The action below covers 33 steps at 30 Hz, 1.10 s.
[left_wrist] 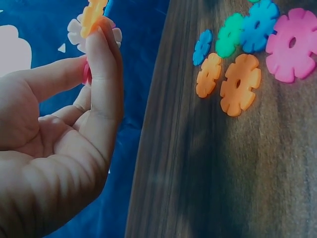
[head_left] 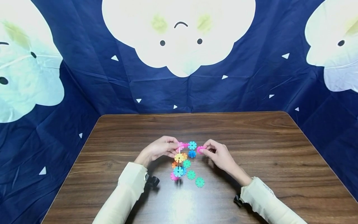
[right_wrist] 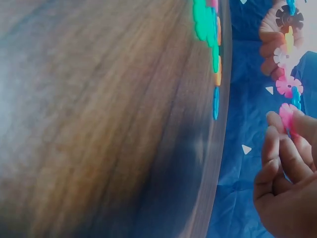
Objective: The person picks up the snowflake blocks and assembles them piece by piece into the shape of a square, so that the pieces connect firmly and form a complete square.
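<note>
A chain of notched plastic discs hangs above the table, with a cyan disc (head_left: 178,171), a yellow disc (head_left: 179,158), a white disc (right_wrist: 283,58) and a dark disc (right_wrist: 289,19) among its links. My left hand (head_left: 163,147) pinches a pink disc of this chain between thumb and fingers. Further right along it stands another cyan disc (head_left: 192,145). My right hand (head_left: 221,156) pinches a pink disc (right_wrist: 286,116) by its edge, close to the right of that cyan disc.
Beneath the chain, loose discs lie on the wooden table (head_left: 265,140): several green ones (head_left: 199,182), orange ones (left_wrist: 240,84), blue ones (head_left: 192,154) and a pink one (left_wrist: 293,45). A dark blue cloth (head_left: 190,93) with cloud prints hangs behind the table's far edge.
</note>
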Available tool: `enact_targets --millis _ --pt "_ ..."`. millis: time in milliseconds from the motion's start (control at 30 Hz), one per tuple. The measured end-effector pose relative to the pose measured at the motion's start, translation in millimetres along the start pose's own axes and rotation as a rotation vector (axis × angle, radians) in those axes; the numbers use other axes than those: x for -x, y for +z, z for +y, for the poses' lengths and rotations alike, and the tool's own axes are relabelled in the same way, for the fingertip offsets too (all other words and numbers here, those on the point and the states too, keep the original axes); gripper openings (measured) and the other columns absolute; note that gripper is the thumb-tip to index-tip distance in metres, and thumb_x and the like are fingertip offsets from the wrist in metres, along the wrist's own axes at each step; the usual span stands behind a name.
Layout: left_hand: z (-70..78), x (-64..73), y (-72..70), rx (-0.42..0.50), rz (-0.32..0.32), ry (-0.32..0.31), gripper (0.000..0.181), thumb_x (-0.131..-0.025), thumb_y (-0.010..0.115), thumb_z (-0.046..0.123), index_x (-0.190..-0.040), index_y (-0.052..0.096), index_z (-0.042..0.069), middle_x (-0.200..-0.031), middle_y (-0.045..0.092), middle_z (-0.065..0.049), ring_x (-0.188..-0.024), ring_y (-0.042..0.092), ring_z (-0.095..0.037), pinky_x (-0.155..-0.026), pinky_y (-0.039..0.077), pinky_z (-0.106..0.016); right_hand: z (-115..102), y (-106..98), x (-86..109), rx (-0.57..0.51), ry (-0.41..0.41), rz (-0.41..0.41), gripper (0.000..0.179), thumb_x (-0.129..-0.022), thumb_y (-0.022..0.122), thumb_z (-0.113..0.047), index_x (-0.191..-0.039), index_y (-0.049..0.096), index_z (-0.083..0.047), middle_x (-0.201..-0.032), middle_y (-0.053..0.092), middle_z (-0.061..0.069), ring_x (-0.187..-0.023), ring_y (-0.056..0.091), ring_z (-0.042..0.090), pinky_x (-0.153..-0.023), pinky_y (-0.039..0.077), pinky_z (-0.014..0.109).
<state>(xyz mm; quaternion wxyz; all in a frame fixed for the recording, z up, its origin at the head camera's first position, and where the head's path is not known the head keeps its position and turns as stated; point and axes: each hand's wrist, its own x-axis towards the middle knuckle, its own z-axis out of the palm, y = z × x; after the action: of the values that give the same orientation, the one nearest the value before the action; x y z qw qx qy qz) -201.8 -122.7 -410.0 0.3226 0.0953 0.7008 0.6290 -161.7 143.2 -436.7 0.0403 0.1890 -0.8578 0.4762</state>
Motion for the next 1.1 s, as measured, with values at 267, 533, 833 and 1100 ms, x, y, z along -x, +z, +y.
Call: enact_targets --millis 267,533,833,1100 --pt "2.0 0.4 1.0 -0.004 -0.020 0.006 0.008 -0.095 0.054 0.008 -0.094 0.057 0.001 -0.077 0.058 -0.003 -0.066 0.057 -0.011 -0.063 0.057 -0.022 -6.4 0.5 -1.5 -0.026 -0.006 0.089 0.009 -0.089 0.068 -0.019 -0.091 0.061 -0.012 -0.076 0.069 0.009 -0.060 0.053 0.010 -0.056 0.045 0.021" --pt "3.1 -1.1 2.3 -0.020 -0.026 0.000 0.010 -0.095 0.053 0.008 -0.096 0.058 0.000 -0.076 0.059 -0.003 -0.066 0.058 -0.011 -0.064 0.057 -0.024 -0.5 -0.6 -2.0 -0.050 -0.025 0.072 0.008 -0.091 0.066 -0.022 -0.092 0.061 -0.017 -0.079 0.071 0.009 -0.061 0.059 0.022 -0.055 0.047 0.021" --pt "7.5 -2.0 3.8 -0.051 -0.038 -0.024 0.009 -0.096 0.052 0.008 -0.091 0.057 0.003 -0.075 0.058 -0.004 -0.065 0.057 -0.012 -0.063 0.057 -0.024 -0.1 0.0 -1.6 -0.007 -0.121 0.085 0.003 -0.090 0.067 -0.018 -0.093 0.068 -0.017 -0.081 0.072 0.005 -0.059 0.055 0.015 -0.051 0.044 0.021" --pt "8.7 -0.8 6.3 -0.050 -0.038 -0.023 0.008 -0.095 0.052 0.007 -0.089 0.055 0.002 -0.073 0.057 -0.005 -0.062 0.056 -0.012 -0.060 0.055 -0.023 2.5 4.5 1.4 -0.012 -0.163 0.114 0.005 -0.089 0.067 -0.016 -0.089 0.068 -0.021 -0.083 0.073 -0.006 -0.070 0.066 0.018 -0.062 0.056 0.025"
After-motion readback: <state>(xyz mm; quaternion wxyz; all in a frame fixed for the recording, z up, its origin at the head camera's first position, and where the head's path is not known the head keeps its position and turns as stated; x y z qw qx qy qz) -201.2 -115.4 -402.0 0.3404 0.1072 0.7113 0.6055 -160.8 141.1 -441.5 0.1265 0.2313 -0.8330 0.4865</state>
